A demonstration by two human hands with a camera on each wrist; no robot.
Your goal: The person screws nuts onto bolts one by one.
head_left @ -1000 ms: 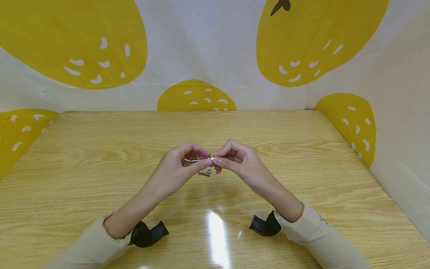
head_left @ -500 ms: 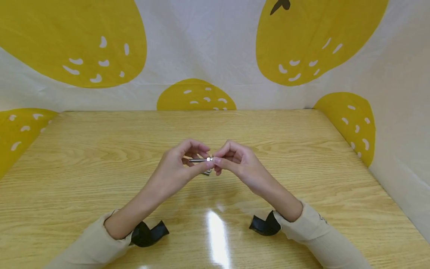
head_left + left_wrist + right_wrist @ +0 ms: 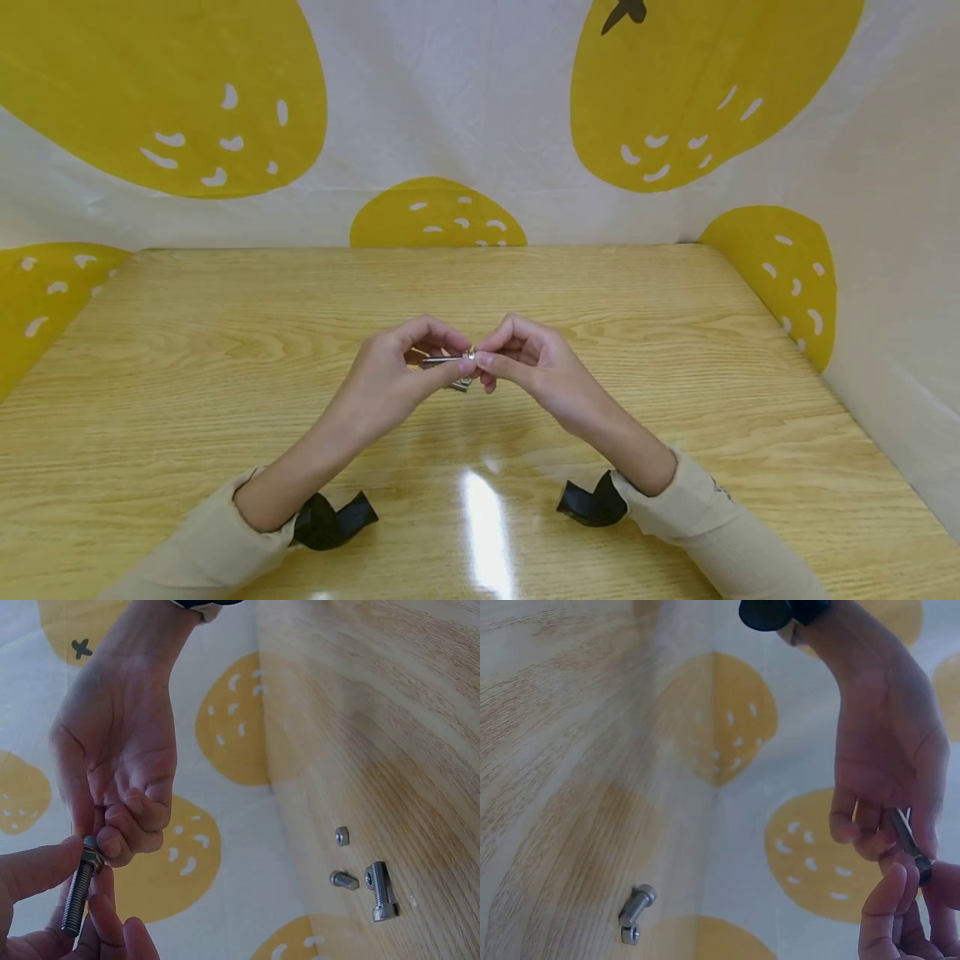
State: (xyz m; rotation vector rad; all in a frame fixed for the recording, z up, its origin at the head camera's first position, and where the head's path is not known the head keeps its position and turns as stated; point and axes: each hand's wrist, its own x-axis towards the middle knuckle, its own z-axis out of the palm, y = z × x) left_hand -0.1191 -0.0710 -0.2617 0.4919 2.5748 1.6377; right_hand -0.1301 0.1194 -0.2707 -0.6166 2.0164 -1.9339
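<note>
Above the middle of the table, my left hand [image 3: 390, 367] and right hand [image 3: 543, 360] meet fingertip to fingertip at a steel bolt [image 3: 76, 904]. A hex nut [image 3: 92, 859] sits on the bolt close to the end by my right fingers. My left thumb and forefinger pinch at the nut, while my right thumb and fingertips hold that end of the bolt. The long threaded shank [image 3: 444, 359] extends left under my left palm. In the right wrist view the bolt [image 3: 904, 831] also points toward the left palm, its other end covered by fingers.
On the wooden table [image 3: 480, 292] below the hands lie a longer socket-head bolt [image 3: 382, 896], a shorter bolt [image 3: 344, 880], a loose nut [image 3: 342, 836] and another nut [image 3: 369, 877] beside the longer bolt. A patterned cloth [image 3: 450, 108] borders the table behind and at the sides.
My left forefinger lifted off the nut half a second ago and has come down on it again. The right hand has stayed nearly still.
</note>
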